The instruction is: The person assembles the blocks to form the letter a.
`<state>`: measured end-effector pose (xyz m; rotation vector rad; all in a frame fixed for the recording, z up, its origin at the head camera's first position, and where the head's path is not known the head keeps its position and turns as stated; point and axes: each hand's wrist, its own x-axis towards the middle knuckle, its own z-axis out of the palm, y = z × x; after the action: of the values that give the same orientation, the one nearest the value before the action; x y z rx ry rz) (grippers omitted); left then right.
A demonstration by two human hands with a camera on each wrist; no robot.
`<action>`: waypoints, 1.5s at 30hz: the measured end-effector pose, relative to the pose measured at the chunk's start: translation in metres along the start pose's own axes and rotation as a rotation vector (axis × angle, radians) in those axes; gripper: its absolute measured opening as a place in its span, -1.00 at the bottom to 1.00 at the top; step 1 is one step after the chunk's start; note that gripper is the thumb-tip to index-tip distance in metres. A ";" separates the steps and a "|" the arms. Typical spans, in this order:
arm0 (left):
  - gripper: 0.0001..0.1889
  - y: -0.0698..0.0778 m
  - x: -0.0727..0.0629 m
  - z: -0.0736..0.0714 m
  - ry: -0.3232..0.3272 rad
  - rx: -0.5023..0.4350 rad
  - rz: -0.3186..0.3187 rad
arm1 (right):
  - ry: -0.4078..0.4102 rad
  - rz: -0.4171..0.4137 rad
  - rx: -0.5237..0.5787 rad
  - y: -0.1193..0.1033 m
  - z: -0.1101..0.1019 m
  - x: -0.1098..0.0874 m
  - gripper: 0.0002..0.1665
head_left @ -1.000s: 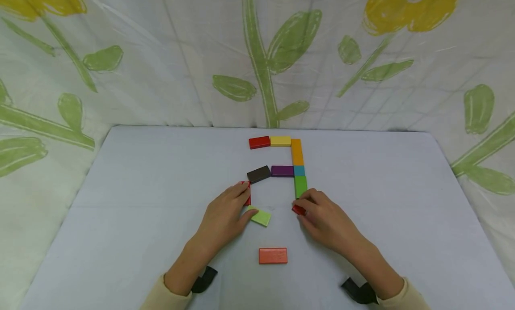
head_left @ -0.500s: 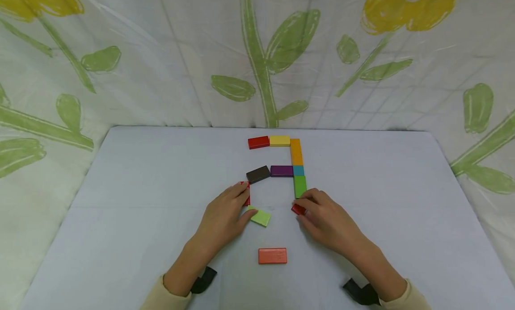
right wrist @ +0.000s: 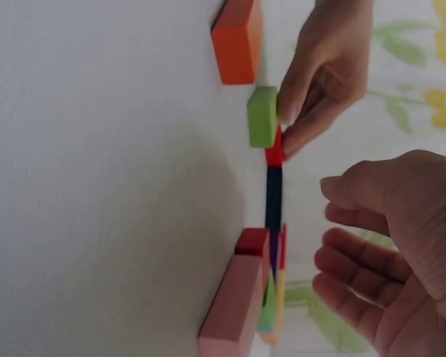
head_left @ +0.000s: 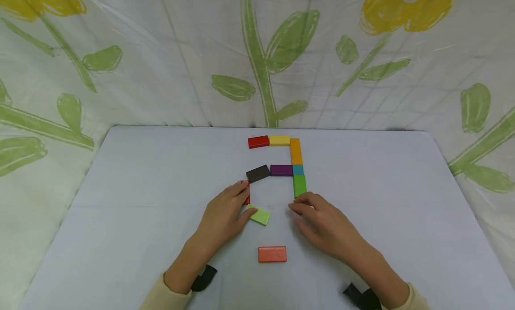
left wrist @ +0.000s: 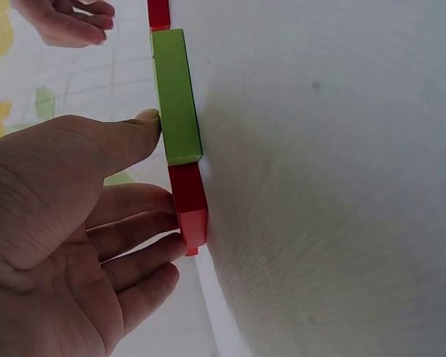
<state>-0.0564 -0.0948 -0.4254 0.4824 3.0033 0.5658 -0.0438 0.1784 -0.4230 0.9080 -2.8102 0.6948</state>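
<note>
My left hand rests beside a red block, fingertips on it and thumb at a light green block. The left wrist view shows that thumb against the side of the green block, its fingers lightly bent along the red block. My right hand hovers just below a green block, hiding what lies beneath. In the right wrist view my right hand has loosely bent fingers holding nothing, apart from a small red block and a pink block.
An orange-red block lies nearest me. Farther back, a red block, yellow block, orange block, blue block, purple block and black block form a line on the white table. A flowered cloth hangs behind.
My right hand has let go of the small red block, its fingers loosening and shifting slightly over it. The left hand stays at the red and light green blocks.
</note>
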 end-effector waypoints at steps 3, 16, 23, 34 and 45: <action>-0.34 0.000 0.001 0.000 -0.003 0.006 -0.003 | 0.005 -0.028 0.009 -0.005 -0.001 -0.002 -0.54; -0.34 0.000 0.001 -0.002 -0.013 0.008 -0.008 | -0.075 -0.170 0.041 -0.032 0.006 -0.011 -0.57; -0.35 -0.001 0.000 0.000 -0.004 0.011 0.003 | -0.130 -0.193 0.092 -0.043 0.020 -0.018 -0.62; -0.37 -0.002 -0.001 0.002 0.038 0.014 0.027 | -0.261 -0.205 0.078 -0.050 0.033 -0.022 -0.61; -0.37 -0.001 -0.001 0.002 0.020 0.009 0.012 | -0.200 -0.207 0.054 -0.051 0.037 -0.023 -0.65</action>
<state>-0.0557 -0.0956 -0.4277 0.4981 3.0252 0.5617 0.0054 0.1375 -0.4416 1.3237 -2.8176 0.6884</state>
